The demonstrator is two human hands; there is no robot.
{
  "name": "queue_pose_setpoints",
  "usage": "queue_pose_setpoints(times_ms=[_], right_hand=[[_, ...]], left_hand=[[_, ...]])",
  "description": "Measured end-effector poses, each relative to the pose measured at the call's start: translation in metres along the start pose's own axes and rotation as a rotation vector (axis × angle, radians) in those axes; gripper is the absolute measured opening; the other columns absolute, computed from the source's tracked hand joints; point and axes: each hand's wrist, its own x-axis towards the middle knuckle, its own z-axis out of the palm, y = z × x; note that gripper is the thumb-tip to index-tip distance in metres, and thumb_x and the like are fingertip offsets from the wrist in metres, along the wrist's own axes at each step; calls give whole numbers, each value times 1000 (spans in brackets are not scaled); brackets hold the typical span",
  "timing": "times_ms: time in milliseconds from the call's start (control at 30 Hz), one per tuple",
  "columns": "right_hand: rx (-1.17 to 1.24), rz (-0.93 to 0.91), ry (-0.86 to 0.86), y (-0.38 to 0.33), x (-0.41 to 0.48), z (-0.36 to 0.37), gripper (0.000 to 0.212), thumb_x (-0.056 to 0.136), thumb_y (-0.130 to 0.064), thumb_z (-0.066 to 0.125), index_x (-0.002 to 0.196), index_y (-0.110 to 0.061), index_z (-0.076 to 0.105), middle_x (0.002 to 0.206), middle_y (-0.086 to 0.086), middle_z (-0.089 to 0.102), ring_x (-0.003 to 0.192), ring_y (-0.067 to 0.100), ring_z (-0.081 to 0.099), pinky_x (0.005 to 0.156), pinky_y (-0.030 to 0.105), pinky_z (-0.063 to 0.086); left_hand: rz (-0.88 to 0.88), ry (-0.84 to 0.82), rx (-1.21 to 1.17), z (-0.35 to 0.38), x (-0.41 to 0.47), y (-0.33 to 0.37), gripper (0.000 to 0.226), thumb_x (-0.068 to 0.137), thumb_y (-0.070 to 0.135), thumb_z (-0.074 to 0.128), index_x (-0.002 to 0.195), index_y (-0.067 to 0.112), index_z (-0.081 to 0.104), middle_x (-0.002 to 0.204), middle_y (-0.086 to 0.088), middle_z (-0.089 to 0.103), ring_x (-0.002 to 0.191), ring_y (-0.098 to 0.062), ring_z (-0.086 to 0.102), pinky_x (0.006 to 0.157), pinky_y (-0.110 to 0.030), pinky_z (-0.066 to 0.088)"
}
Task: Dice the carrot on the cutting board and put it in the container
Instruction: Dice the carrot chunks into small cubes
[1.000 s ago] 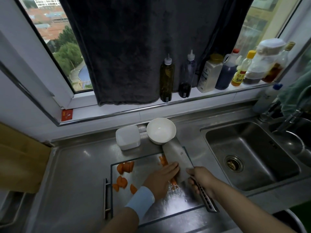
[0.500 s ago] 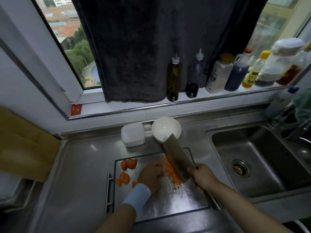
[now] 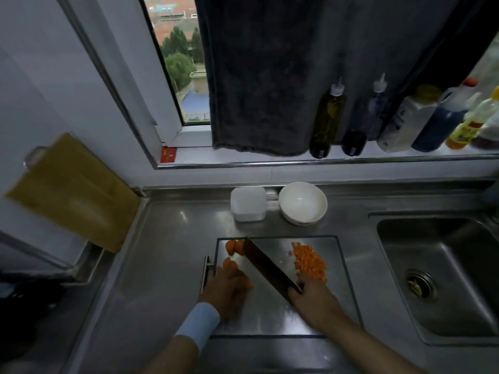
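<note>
Two carrot lots on cutting board (image 3: 340, 268): diced heap (image 3: 309, 263) right of centre; uncut slices (image 3: 233, 247) left of centre, some held under left hand (image 3: 228, 292), fingers (image 3: 239, 279) curled; right hand (image 3: 310, 296) grips knife (image 3: 267, 267); next, probably dice these, then fill container (image 3: 248, 203).

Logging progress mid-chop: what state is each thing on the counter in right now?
Round orange carrot slices: not yet diced, on the steel cutting board's left side.
Small orange carrot dice: piled on its right side.
Dark broad cleaver: aslant across the board, gripped by the right hand.
Left hand: over some slices, grip unclear.
White square plastic container: behind the board, no carrot visible.
White round bowl: upright, empty.
</note>
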Motion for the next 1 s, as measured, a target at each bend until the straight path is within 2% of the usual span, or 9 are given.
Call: queue_pose_setpoints(times_ms=[167, 233, 300, 367, 433, 600, 700, 833, 1000], right_hand=[[-51, 27, 12, 1, -7, 13, 20, 93, -41, 51, 79, -27, 48, 72, -5, 59, 62, 5, 54, 50, 26, 33], [-58, 55, 22, 3, -8, 16, 20, 92, -43, 51, 81, -26, 49, 71, -5, 60, 63, 6, 56, 52, 28, 38], [-61, 74, 34, 6, -8, 19, 21, 91, -45, 51, 82, -26, 50, 71, -5, 61, 63, 9, 58, 55, 30, 43], [-51, 79, 46, 8, -9, 21, 22, 91, -46, 51, 83, -26, 51, 71, -4, 62, 62, 11, 59, 56, 32, 46], [-59, 81, 59, 8, -8, 24, 21, 91, -44, 51, 84, -25, 50, 70, -4, 62, 63, 11, 60, 58, 33, 48], [-58, 122, 50, 6, -1, 32, 16, 92, -40, 50, 90, -24, 54, 76, -4, 64, 68, 13, 62, 68, 37, 55], [-81, 132, 54, 7, 1, 34, 19, 92, -40, 49, 99, -25, 58, 83, -3, 66, 74, 15, 63, 72, 36, 55], [-113, 145, 61, 6, 1, 32, 26, 94, -41, 48, 111, -24, 59, 91, 1, 68, 79, 17, 62, 75, 33, 52], [-126, 139, 73, 8, -1, 33, 31, 97, -40, 47, 122, -24, 59, 106, 4, 68, 87, 18, 59, 76, 28, 45]], left_hand=[[-52, -53, -193, 22, -1, 21, 28, 91, 6, 53, 112, 16, 68, 123, 0, 57, 113, -14, 51, 91, -17, 37], [-46, -100, -188, 25, 0, 22, 25, 91, 12, 56, 112, 20, 68, 126, 4, 54, 113, -9, 49, 93, -7, 31], [-35, -66, -127, 24, 7, 14, 24, 84, 15, 65, 103, 28, 68, 120, 3, 56, 112, -15, 51, 97, -20, 40], [-63, 75, -52, 14, 14, -1, 21, 79, 12, 68, 95, 26, 70, 108, -3, 61, 101, -25, 56, 86, -36, 50], [-113, 174, 57, -1, 19, -15, 20, 82, 17, 65, 100, 24, 70, 109, -1, 64, 99, -24, 57, 85, -33, 48], [-52, 40, 242, -11, 32, -41, 34, 88, 34, 53, 121, 28, 61, 128, 2, 56, 116, -24, 45, 94, -36, 36], [-21, 27, 252, -11, 35, -43, 34, 87, 45, 54, 116, 30, 63, 129, 4, 53, 116, -22, 43, 94, -35, 33], [8, 26, 169, -10, 32, -37, 28, 81, 46, 60, 106, 34, 61, 117, 10, 53, 109, -17, 43, 91, -30, 32], [-74, -16, -177, -11, 19, -16, 7, 87, 32, 62, 93, 30, 60, 95, 8, 57, 89, -12, 54, 77, -21, 42]])
